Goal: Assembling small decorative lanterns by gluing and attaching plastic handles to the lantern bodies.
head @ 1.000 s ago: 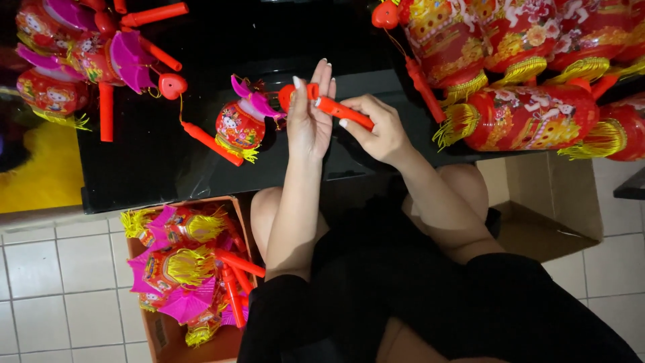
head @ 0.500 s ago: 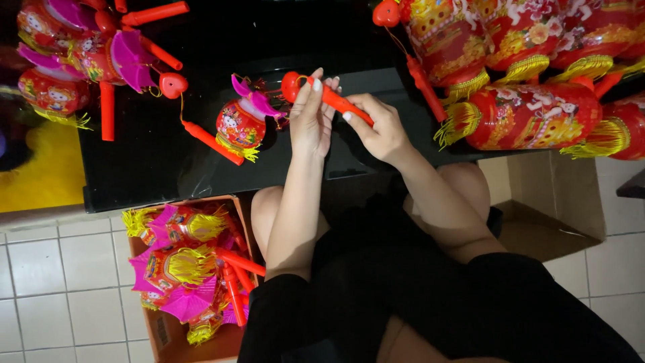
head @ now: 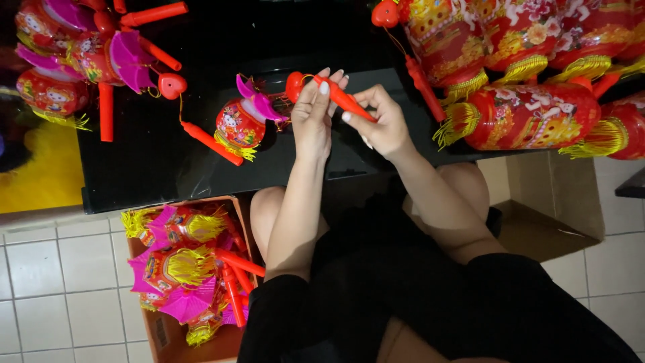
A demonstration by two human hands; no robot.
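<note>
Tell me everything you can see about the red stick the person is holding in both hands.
The stick is a slim, bright red rod, plastic by its look, tapering toward the right. At its left end sits a rounded red knob, partly hidden by fingers. It lies tilted, its left end higher, above the black table. The left hand pinches it near the knob; the right hand grips its lower right end. A thin string seems to run from the knob toward the small lantern on the table.
</note>
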